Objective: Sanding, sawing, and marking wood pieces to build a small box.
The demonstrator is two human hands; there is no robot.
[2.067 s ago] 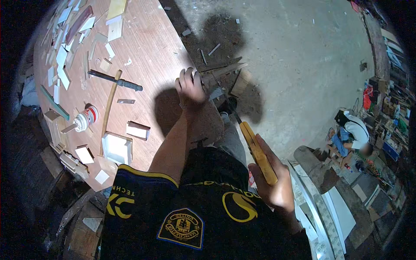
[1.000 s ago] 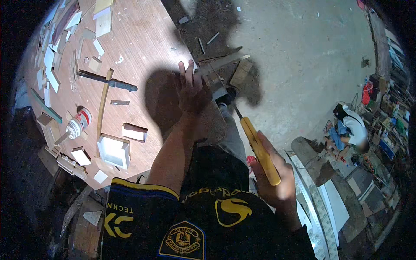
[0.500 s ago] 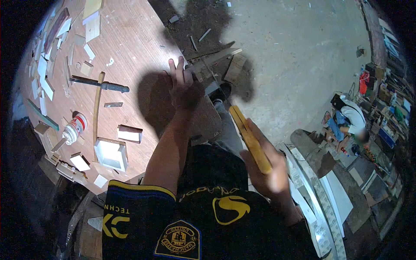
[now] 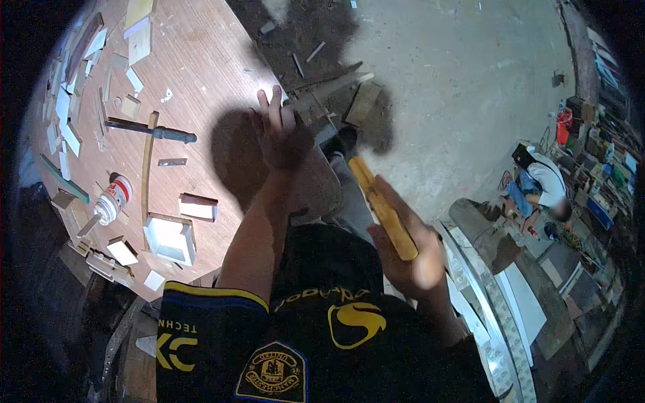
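Observation:
My right hand (image 4: 424, 245) is closed round the yellow wooden handle of a handsaw (image 4: 388, 216), just off the table's edge. Its thin blade runs forward to the edge and is hard to make out in shadow. My left hand (image 4: 277, 131) lies on the corner of the wood-grain table (image 4: 201, 74), fingers stretched forward. Whatever may be under that palm is hidden. Left of it on the tabletop are a dark-handled tool (image 4: 171, 135) lying across a curved wooden strip (image 4: 147, 181), a small metal piece (image 4: 173, 162) and a small open box (image 4: 199, 207).
A white open tray-like box (image 4: 170, 240), a glue bottle (image 4: 113, 200) and several wood offcuts (image 4: 65, 111) lie on the table's left. Scraps and a board (image 4: 363, 104) lie on the floor ahead. Long white panels (image 4: 480, 309) stand at my right; another person (image 4: 547, 180) sits beyond.
My right hand and the saw handle have shifted slightly back and to the left. My left hand stays at the table's edge. The whole view has drifted a little.

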